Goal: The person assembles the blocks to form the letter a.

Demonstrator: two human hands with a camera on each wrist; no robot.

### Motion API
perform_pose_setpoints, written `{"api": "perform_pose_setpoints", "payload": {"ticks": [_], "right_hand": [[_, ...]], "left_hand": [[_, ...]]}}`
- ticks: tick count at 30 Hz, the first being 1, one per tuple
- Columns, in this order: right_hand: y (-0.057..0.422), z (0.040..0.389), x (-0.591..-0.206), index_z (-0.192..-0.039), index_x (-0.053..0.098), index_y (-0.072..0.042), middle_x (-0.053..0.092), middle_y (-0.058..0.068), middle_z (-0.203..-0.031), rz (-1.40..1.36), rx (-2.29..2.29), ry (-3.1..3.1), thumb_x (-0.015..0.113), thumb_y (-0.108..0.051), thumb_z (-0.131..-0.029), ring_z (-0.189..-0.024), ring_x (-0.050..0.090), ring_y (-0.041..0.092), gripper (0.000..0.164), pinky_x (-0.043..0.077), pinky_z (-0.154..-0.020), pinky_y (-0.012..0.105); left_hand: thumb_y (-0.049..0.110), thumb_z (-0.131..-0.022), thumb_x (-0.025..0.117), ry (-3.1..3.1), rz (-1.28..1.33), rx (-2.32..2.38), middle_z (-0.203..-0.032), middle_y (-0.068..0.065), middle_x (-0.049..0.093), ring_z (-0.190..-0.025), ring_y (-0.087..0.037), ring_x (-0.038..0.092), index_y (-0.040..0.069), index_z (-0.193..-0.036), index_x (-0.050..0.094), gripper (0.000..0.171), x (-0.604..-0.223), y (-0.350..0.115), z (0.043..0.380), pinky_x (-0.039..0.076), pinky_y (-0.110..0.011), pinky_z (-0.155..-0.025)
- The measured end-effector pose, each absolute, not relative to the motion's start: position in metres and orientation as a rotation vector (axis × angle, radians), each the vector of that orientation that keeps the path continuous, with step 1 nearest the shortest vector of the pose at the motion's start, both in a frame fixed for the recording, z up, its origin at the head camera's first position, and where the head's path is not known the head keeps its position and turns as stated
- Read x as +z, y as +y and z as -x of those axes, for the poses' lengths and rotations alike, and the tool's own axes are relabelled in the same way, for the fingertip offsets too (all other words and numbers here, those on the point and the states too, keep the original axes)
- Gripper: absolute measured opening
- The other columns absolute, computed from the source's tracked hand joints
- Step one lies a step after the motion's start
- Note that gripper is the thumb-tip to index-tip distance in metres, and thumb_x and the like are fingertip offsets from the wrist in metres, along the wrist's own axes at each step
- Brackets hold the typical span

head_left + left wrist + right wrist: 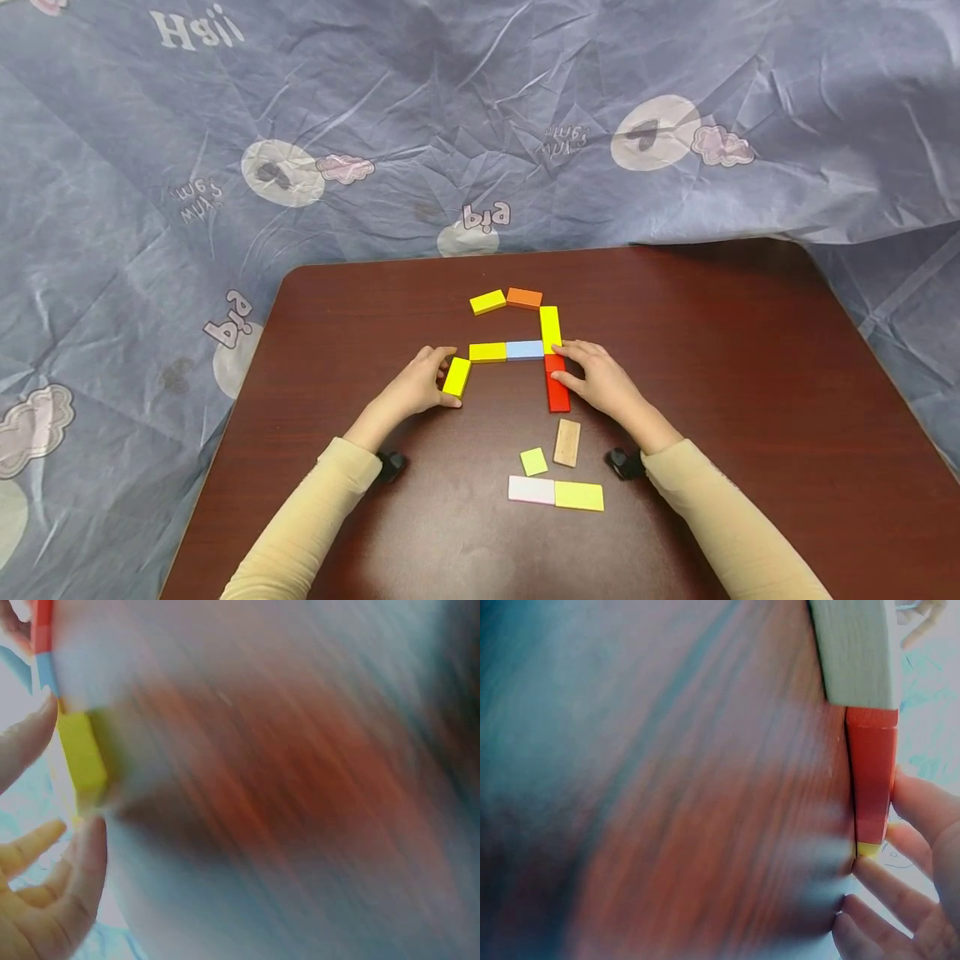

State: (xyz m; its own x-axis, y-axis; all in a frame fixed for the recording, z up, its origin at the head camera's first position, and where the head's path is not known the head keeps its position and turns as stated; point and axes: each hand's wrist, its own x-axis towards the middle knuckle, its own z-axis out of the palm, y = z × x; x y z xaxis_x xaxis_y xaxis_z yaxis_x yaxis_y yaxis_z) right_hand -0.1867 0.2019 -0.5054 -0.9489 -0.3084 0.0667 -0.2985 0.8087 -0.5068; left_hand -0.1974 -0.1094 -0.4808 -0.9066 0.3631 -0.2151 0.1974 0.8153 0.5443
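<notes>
My left hand [416, 385] spans a yellow block [457, 377], with the thumb at its near end and the fingers by its far end. The same yellow block [81, 757] stands between thumb and fingers in the left wrist view. My right hand [603, 379] rests its index fingertip by the near end of an upright-running yellow block [550, 325] and its thumb on the red piece [558, 396] below. In the right wrist view the thumb touches the side of the red piece [872, 772]. Between the hands, a yellow block [487, 353] and a blue block [524, 350] form a row.
Beyond the hands lie another yellow block [487, 302] and an orange block [524, 297]. Nearer are a wooden block [567, 442], a small green square [533, 462], a white block [531, 490] and a yellow-green block [579, 496]. A grey-blue cloth [420, 108] hangs behind the brown table [337, 308].
</notes>
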Motion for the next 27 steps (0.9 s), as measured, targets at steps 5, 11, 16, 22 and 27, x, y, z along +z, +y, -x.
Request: {"api": "perform_pose_setpoints", "payload": {"ticks": [5, 11, 16, 22, 27], "right_hand": [[0.202, 0.187, -0.506, -0.135, 0.060, -0.003, 0.056, 0.021, -0.139, 0.504, -0.833, 2.970, 0.072, -0.026, -0.090, -0.131, 0.047, 0.042, 0.051, 0.038, -0.110, 0.056], [0.201, 0.189, -0.503, -0.134, 0.060, -0.003, 0.056, 0.021, -0.139, 0.497, -0.847, 2.964, 0.072, -0.024, -0.090, -0.130, 0.047, 0.042, 0.051, 0.039, -0.109, 0.056], [0.201, 0.189, -0.503, -0.135, 0.060, -0.003, 0.056, 0.020, -0.140, 0.491, -0.846, 2.963, 0.072, -0.024, -0.090, -0.131, 0.047, 0.042, 0.051, 0.039, -0.109, 0.056], [0.201, 0.189, -0.505, -0.136, 0.058, -0.004, 0.055, 0.020, -0.141, 0.497, -0.841, 2.953, 0.072, -0.025, -0.091, -0.131, 0.047, 0.042, 0.052, 0.038, -0.110, 0.056], [0.202, 0.188, -0.506, -0.136, 0.058, -0.004, 0.054, 0.020, -0.141, 0.490, -0.841, 2.955, 0.072, -0.025, -0.091, -0.131, 0.046, 0.042, 0.052, 0.038, -0.110, 0.056]], "left_hand": [[0.022, -0.076, 0.086, 2.857, -0.609, 0.753, -0.120, -0.014, 0.055, -0.105, -0.029, 0.052, 0.007, -0.136, 0.055, 0.069, -0.470, -0.096, 0.172, 0.050, -0.042, -0.090], [0.030, -0.083, 0.080, 2.809, -0.920, 0.688, -0.112, -0.004, 0.063, -0.106, -0.021, 0.057, 0.011, -0.119, 0.066, 0.043, -0.464, -0.066, 0.127, 0.052, -0.035, -0.092], [0.034, -0.082, 0.080, 2.718, -1.037, 0.576, -0.108, 0.002, 0.063, -0.101, -0.014, 0.060, 0.014, -0.110, 0.065, 0.037, -0.475, -0.047, 0.097, 0.052, -0.027, -0.088], [0.037, -0.076, 0.085, 2.721, -1.084, 0.501, -0.099, 0.004, 0.061, -0.089, -0.009, 0.056, 0.015, -0.101, 0.061, 0.041, -0.489, -0.042, 0.082, 0.050, -0.020, -0.077], [0.033, -0.073, 0.087, 2.720, -1.120, 0.466, -0.095, 0.006, 0.060, -0.085, -0.006, 0.054, 0.016, -0.099, 0.060, 0.041, -0.494, -0.040, 0.079, 0.048, -0.018, -0.073]]}}
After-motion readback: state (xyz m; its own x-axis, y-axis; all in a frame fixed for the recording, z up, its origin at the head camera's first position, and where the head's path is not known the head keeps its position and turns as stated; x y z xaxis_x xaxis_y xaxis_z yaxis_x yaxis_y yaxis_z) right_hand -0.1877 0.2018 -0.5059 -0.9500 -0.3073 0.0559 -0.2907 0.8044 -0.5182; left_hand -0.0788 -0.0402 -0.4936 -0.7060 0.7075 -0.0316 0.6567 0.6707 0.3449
